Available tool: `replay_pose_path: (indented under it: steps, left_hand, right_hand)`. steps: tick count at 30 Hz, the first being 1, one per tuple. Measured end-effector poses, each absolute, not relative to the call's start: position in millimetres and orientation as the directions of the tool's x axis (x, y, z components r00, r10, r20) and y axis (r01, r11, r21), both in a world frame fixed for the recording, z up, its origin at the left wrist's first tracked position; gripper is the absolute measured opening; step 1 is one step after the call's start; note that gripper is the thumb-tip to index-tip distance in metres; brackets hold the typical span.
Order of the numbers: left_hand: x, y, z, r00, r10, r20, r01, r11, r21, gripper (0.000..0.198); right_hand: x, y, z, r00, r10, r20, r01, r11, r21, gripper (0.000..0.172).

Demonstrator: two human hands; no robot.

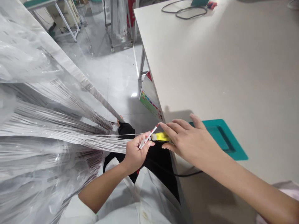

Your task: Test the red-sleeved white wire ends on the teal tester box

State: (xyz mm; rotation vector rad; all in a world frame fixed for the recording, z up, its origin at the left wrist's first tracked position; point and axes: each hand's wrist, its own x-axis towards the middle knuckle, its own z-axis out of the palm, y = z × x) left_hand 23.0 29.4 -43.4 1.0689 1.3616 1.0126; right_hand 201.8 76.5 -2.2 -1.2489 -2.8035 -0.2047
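My left hand (pixel 136 152) is closed on the gathered edge of a thick stack of clear plastic bags (pixel 46 130) that fans out to the left. A thin white strip with red marks (pixel 149 137) pokes up from between its fingers. My right hand (pixel 187 138) lies beside it at the table's edge, fingers extended and resting on a yellow tool (pixel 161 136), whose tip touches the strip. A black cable (pixel 187 174) runs from the tool under my right wrist.
A teal tray-like stand (pixel 224 138) lies on the white table (pixel 221 62) just behind my right hand. A coiled black cable (pixel 187 11) sits at the table's far end. A colourful carton (pixel 149 98) stands on the floor by the table leg. Metal racks stand further back.
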Motion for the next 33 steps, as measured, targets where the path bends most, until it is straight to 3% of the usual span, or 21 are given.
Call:
replay_pose_path:
  steps: [7,10,12,14,17,19,24,28,30,33]
  left_hand:
    - [14.5,25.7,-42.3,0.003,0.967,-0.256,0.006,0.256,0.967,0.035]
    - [9.2,24.1,-39.9,0.004,0.968,-0.252,-0.048,0.252,0.967,0.038]
    - [5.3,22.9,-35.0,0.021,0.971,-0.24,-0.085,0.241,0.967,0.042]
    - [2.2,21.0,-27.7,0.066,0.969,-0.24,-0.127,0.247,0.961,0.046]
    - [-0.3,16.9,-16.7,0.148,0.958,-0.246,-0.191,0.272,0.943,0.051]
    - [-1.1,14.7,-12.3,0.204,0.95,-0.235,-0.23,0.28,0.932,0.053]
    - [-6.8,15.6,-13.0,0.377,0.904,-0.202,-0.23,0.302,0.925,0.055]
    - [-11.0,18.3,-16.8,0.435,0.884,-0.174,-0.212,0.289,0.934,0.05]
    - [-11.2,19.7,-19.1,0.368,0.907,-0.203,-0.178,0.283,0.942,0.046]
    - [-10.6,23.0,-23.8,0.159,0.95,-0.268,-0.086,0.283,0.955,0.04]
  right_hand:
    - [205.0,77.0,3.8,-0.675,0.716,0.176,0.726,0.688,-0.017,0.053]
    - [199.4,65.8,13.9,-0.601,0.714,0.358,0.693,0.69,-0.212,0.044]
    - [190.5,53.6,17.4,-0.449,0.768,0.456,0.659,0.629,-0.411,0.023]
    - [179.4,42.0,15.9,-0.357,0.841,0.406,0.57,0.541,-0.618,0.017]
    - [165.3,33.5,6.9,-0.3,0.93,0.213,0.347,0.314,-0.884,0.016]
    - [159.6,33.9,0.3,-0.321,0.943,0.088,0.139,0.139,-0.981,0.017]
    - [152.8,37.5,-11.6,-0.316,0.945,-0.084,-0.129,-0.13,-0.983,0.011]
    - [149.4,33.8,-16.8,-0.331,0.91,-0.251,-0.251,-0.341,-0.906,0.021]
    - [150.7,32.1,-17.0,-0.293,0.919,-0.262,-0.251,-0.338,-0.907,0.019]
    - [156.2,31.9,-14.8,-0.107,0.987,-0.122,-0.156,-0.138,-0.978,0.019]
